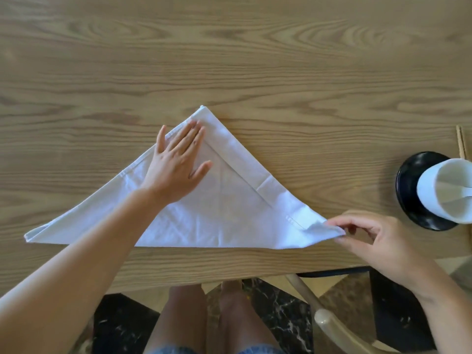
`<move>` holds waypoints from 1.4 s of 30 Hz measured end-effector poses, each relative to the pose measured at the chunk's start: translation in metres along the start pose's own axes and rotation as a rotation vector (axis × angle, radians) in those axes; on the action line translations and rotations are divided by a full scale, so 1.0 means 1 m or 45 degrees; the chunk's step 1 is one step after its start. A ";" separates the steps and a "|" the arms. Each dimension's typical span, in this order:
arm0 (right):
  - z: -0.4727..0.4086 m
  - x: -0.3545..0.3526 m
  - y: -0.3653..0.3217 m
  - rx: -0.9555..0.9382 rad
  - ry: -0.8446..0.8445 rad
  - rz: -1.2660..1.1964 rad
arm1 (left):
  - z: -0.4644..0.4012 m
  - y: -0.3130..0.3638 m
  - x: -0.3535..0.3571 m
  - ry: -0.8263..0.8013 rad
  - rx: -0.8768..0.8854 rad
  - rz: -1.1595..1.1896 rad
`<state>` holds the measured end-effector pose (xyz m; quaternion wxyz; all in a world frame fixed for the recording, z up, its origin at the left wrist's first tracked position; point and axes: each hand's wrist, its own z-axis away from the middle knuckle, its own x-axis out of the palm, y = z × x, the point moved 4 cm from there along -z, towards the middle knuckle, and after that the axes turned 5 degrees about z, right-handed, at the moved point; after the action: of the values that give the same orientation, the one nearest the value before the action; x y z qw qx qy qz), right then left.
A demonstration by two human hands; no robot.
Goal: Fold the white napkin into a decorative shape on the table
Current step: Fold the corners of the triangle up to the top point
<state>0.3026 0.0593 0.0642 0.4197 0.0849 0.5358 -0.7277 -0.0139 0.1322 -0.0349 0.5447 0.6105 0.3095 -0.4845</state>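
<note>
The white napkin lies on the wooden table, folded into a wide triangle with its apex pointing away from me and its long edge near the table's front. My left hand rests flat on the upper left part of the triangle, fingers spread toward the apex. My right hand pinches the triangle's right corner between thumb and fingers, lifting it slightly off the table.
At the right edge a white cup stands on a black round saucer. The table's front edge runs just below the napkin. A light wooden chair arm and my knees show below the table.
</note>
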 end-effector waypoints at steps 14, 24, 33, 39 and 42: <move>-0.193 0.059 -0.097 -0.146 -0.163 -0.185 | 0.007 -0.002 0.000 0.110 -0.032 0.348; -0.252 0.073 -0.101 -0.126 -0.128 0.210 | 0.004 -0.003 0.003 0.165 -0.029 0.153; -0.265 0.076 -0.103 -0.171 0.121 0.505 | 0.004 -0.006 0.009 0.209 -0.011 0.069; -0.266 0.079 -0.101 -0.262 0.213 0.471 | 0.004 -0.004 0.009 0.182 -0.004 0.088; -0.265 0.079 -0.097 -0.230 0.241 0.395 | 0.004 -0.003 0.007 0.190 -0.024 0.123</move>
<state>0.0983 0.2512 -0.0217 0.4804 0.1963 0.6165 -0.5921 -0.0156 0.1275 -0.0427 0.5487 0.6540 0.3239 -0.4077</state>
